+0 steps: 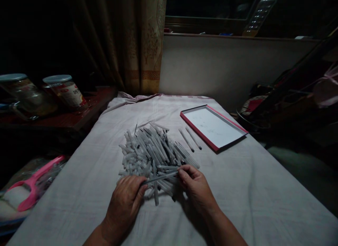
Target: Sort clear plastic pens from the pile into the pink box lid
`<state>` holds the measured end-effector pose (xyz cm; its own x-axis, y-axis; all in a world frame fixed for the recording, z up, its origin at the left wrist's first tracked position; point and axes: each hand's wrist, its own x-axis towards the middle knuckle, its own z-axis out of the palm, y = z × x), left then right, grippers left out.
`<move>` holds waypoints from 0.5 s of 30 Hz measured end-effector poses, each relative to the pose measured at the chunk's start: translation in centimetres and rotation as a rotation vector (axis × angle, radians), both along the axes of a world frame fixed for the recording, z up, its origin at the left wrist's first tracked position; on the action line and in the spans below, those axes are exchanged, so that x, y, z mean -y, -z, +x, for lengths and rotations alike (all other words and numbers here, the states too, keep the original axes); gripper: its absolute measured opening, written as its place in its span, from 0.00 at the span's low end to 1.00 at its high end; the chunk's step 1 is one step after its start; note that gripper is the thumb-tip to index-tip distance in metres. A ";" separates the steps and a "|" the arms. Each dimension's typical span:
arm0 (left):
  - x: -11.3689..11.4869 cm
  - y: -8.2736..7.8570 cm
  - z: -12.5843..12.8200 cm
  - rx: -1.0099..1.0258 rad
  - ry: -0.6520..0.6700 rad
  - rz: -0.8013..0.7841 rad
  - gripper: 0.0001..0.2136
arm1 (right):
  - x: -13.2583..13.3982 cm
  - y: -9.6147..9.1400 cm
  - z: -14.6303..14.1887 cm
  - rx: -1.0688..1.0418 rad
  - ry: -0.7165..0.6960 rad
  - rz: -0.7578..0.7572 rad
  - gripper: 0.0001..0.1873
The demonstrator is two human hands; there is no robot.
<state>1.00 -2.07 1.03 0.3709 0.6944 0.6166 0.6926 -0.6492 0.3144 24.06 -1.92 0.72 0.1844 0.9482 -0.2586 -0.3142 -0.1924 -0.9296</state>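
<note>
A clear-barrelled pen is stretched between my two hands, above the near side of a pile. My left hand pinches its left end between thumb and fingers. At the other end, my right hand closes its fingertips on the pen. Below and beyond lies a heap of similar pens, clear or whitish with some dark parts, on the pale cloth. Two pens lie side by side to the right of the heap. Near them rests a shallow red-edged box tray with a white inside.
Jars with blue lids stand on a dark wooden cabinet at left. A pink plastic handled item lies low at left. Behind the table are a curtain and a sill with a tilted plastic bottle.
</note>
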 end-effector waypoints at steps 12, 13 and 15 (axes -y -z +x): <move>-0.6 0.7 -0.2 0.019 -0.004 0.038 0.07 | 0.0 -0.6 0.3 0.206 0.041 0.175 0.14; -0.6 0.7 -0.3 0.016 0.002 0.037 0.07 | -0.1 -0.6 0.3 0.202 0.033 0.154 0.15; -0.6 0.8 -0.4 0.005 0.012 0.032 0.07 | -0.1 -0.7 0.5 0.237 0.004 0.137 0.15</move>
<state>0.63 -1.45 0.25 0.3761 0.6696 0.6405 0.6827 -0.6676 0.2971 24.54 -1.79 1.44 0.2287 0.9704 -0.0776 -0.0857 -0.0593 -0.9945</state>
